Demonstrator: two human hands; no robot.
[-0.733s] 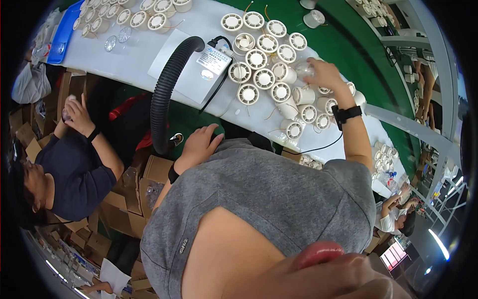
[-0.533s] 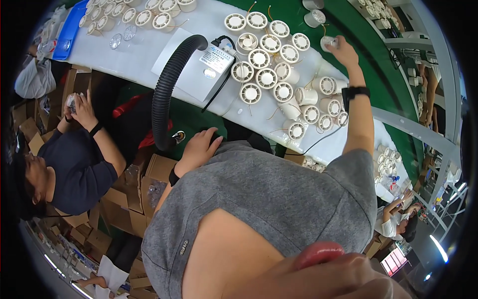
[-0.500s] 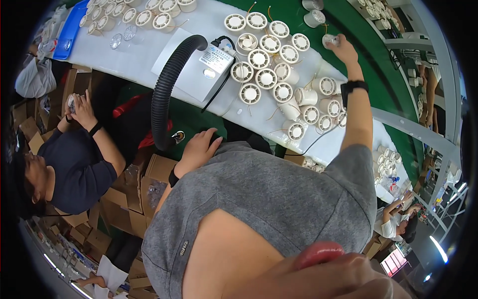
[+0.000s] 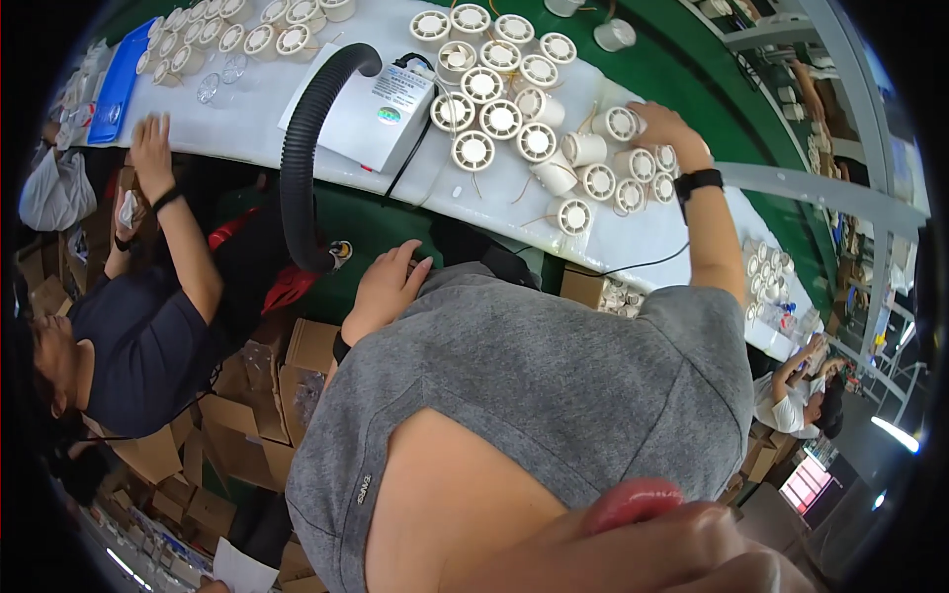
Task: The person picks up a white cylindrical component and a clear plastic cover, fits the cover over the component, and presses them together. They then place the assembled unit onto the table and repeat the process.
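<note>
My right hand (image 4: 672, 135) reaches over the worktable, its fingers closed around the side of a white round fan (image 4: 621, 124) with a slotted front. More white fans (image 4: 500, 119) stand or lie on their sides around it, some with thin wires trailing. My left hand (image 4: 388, 285) rests at my lap with fingers stretched and holds nothing. On the green conveyor belt beyond the table lies a fan in a clear-looking cover (image 4: 615, 36).
A black flexible hose (image 4: 297, 178) arches up beside a white box-shaped device (image 4: 371, 114). Clear round covers (image 4: 209, 89) and a blue tray (image 4: 121, 89) are at the far left. A co-worker (image 4: 138, 336) sits at left near cardboard boxes (image 4: 232, 425). A grey metal rail (image 4: 801, 183) runs at right.
My right hand has let go of the covered fan on the green belt, come back to the table and closed on another fan. The co-worker's hand has lifted toward the table. The view has shifted.
</note>
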